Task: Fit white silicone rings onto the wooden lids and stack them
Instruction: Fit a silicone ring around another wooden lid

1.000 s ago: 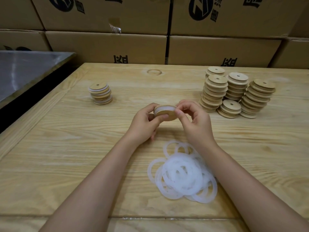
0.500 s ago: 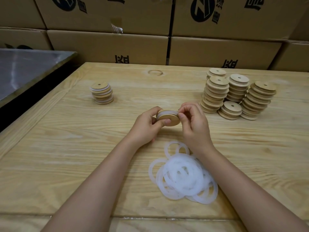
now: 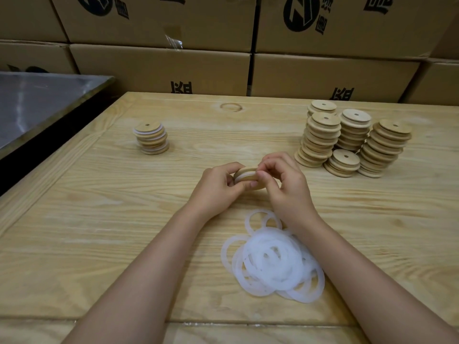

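Both hands hold one wooden lid (image 3: 246,175) above the middle of the table, with a white silicone ring showing around its edge. My left hand (image 3: 218,187) grips the lid from the left and below. My right hand (image 3: 285,184) pinches its right side with curled fingers. A loose pile of white silicone rings (image 3: 270,259) lies on the table in front of me, below my right wrist. A short stack of lids with white rings (image 3: 152,138) stands at the left. Several stacks of plain wooden lids (image 3: 352,142) stand at the right.
The wooden table (image 3: 99,219) runs from the front edge to a wall of cardboard boxes (image 3: 161,68) at the back. A metal surface (image 3: 32,100) sits to the left, beyond a dark gap beside the table edge.
The lid has turned in my hands, from flat face up toward edge-on with the ring showing. Both hands stay in nearly the same spot.
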